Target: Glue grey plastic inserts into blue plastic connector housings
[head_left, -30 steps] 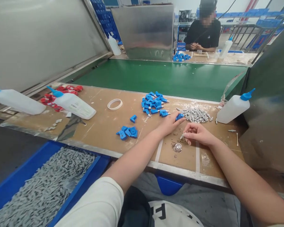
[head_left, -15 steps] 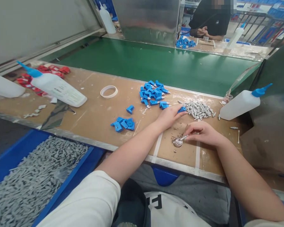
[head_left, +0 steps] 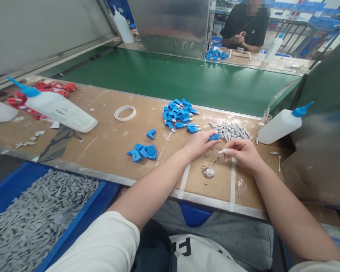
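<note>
Blue piece: just beyond the round dish, on the far side, clamped in the fingers of the left hand. Grey piece: beyond the dish and a little to its right, pinched between thumb and fingers of the right hand, pale tip pointing left, apart from the blue piece. Dish sits on the brown worktop, dark specks around it, a tiny round bit just on its near side.

Farther beyond the dish, slightly right: heap of grey pieces, close past the hands. Beyond and left: large cluster of blue pieces. Well left: smaller blue group, a lone blue piece near it, then a tape ring. Far left: a squeeze bottle lying tilted, red pieces behind it. Right of the dish and beyond: another blue-capped bottle, leaning. Farthest out, past the green belt: a person in a dark top, hands together.
</note>
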`<state>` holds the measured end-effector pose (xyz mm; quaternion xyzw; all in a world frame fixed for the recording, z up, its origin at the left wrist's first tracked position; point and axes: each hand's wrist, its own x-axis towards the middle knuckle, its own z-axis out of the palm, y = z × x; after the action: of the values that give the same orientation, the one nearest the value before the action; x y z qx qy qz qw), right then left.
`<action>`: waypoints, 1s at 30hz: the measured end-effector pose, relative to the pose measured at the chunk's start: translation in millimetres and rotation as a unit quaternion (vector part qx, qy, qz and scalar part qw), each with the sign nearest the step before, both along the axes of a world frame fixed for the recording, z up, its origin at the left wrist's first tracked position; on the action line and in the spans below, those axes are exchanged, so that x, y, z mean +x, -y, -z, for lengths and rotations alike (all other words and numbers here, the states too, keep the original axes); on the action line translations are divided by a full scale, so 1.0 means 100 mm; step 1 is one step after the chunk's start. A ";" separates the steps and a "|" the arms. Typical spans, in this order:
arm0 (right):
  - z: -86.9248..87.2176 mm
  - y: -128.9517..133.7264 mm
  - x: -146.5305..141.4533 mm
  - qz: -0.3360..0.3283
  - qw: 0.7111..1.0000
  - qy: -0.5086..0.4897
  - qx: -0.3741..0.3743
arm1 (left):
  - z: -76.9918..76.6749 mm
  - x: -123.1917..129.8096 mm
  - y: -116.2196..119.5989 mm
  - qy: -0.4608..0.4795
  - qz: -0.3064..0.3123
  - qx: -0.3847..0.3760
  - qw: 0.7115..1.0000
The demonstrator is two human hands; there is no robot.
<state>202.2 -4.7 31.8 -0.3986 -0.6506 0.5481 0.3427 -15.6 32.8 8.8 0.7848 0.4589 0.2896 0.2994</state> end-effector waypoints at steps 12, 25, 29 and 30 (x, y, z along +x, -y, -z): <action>0.12 -0.11 -0.07 0.216 0.976 0.000 0.005 | -0.03 0.02 0.04 -0.045 0.013 0.006 0.999; 0.21 -0.17 0.01 0.081 0.910 0.268 0.307 | -0.06 -0.06 0.01 -0.036 0.062 0.004 0.997; 0.18 -0.17 0.05 -0.008 0.868 0.339 0.364 | -0.11 -0.13 0.01 -0.005 0.087 -0.052 0.995; 0.19 -0.15 0.04 -0.014 0.869 0.342 0.357 | -0.11 -0.12 0.00 0.011 0.081 -0.049 0.995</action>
<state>206.1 10.5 12.8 -0.4023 -0.8841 0.1123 0.2095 -27.9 32.7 19.6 0.8004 0.4040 0.2504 0.3653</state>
